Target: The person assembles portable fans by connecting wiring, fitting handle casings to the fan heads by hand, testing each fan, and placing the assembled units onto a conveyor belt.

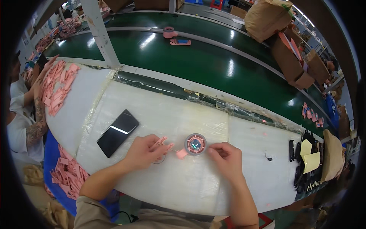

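Observation:
My left hand [142, 153] is closed around a pink plastic part [163, 143] whose forked end sticks out toward the right. A thin wire loop shows just below these fingers. Right of it is a wheel [195, 144] with a grey tyre, a pink rim and a shiny centre; a pink bracket [182, 153] joins its lower left side. At the wheel's right edge my right hand [228, 158] has thumb and fingers pinched together. Whether they touch the tyre or hold something small cannot be made out.
A black phone [118, 133] lies left on the white table [171, 187]. Beyond runs a green conveyor [198, 65] carrying pink parts [180, 42]. A blue bin [51, 152] of pink pieces stands lower left. Black parts [305, 171] lie right. Another person works at far left.

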The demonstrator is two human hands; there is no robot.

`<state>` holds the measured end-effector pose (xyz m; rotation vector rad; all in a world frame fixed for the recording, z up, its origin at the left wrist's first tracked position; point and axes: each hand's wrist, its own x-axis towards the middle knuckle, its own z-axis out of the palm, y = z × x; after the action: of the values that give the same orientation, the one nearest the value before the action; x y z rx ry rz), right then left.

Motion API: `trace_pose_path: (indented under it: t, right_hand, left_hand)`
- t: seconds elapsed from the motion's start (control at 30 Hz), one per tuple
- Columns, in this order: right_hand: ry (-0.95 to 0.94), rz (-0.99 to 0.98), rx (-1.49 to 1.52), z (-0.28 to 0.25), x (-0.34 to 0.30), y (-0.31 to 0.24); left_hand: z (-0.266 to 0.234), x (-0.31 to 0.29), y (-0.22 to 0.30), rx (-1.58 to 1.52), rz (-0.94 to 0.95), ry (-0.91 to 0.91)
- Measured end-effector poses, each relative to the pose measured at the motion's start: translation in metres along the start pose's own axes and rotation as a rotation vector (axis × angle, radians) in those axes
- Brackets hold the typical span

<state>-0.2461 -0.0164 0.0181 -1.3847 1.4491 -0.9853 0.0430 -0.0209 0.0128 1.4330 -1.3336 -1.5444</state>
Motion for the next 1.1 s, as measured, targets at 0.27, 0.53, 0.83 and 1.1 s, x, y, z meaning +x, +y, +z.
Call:
trace_pose_path:
  t: [0.27,0.53,0.83,1.1]
  right_hand:
    - [-0.019,-0.006,-0.037,-0.002,0.001,-0.003]
    - [-0.02,-0.003,-0.088,-0.002,0.001,-0.007]
    - [-0.018,-0.037,-0.108,-0.001,0.001,-0.005]
    - [-0.012,0.003,-0.071,0.002,0.001,-0.002]
  left_hand:
    - [0.002,-0.005,0.013,0.163,0.025,0.04]
    - [0.004,-0.003,0.007,0.207,0.052,0.063]
    - [-0.004,-0.001,0.028,-0.098,-0.094,-0.117]
    - [-0.011,0.002,0.028,0.004,-0.067,-0.217]
